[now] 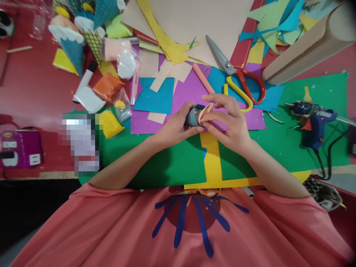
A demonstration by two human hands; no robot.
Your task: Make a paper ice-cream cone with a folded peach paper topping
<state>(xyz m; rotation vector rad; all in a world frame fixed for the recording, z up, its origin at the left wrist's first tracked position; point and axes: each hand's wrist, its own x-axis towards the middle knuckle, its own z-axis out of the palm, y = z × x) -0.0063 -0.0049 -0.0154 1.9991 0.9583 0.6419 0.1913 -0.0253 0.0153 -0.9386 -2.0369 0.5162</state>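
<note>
A small blue patterned paper cone [191, 118] lies in my left hand [175, 126], whose fingers and thumb wrap round it. At the cone's open end, a peach paper piece [205, 113] sticks out, pinched between the thumb and fingers of my right hand [230, 126]. Both hands are close together over a purple sheet [183, 96]. Just beyond them lie a salmon stick [203, 78] and large scissors [228, 67] with one red and one yellow handle. The inside of the cone is partly hidden by my fingers.
Decorated paper cones [72, 48] and bagged clay [108, 87] are at the upper left. A blue glue gun [318, 126] with a cable rests on the green mat [278, 148] at right, below a paper roll [303, 48]. Coloured scraps [278, 22] lie at the back.
</note>
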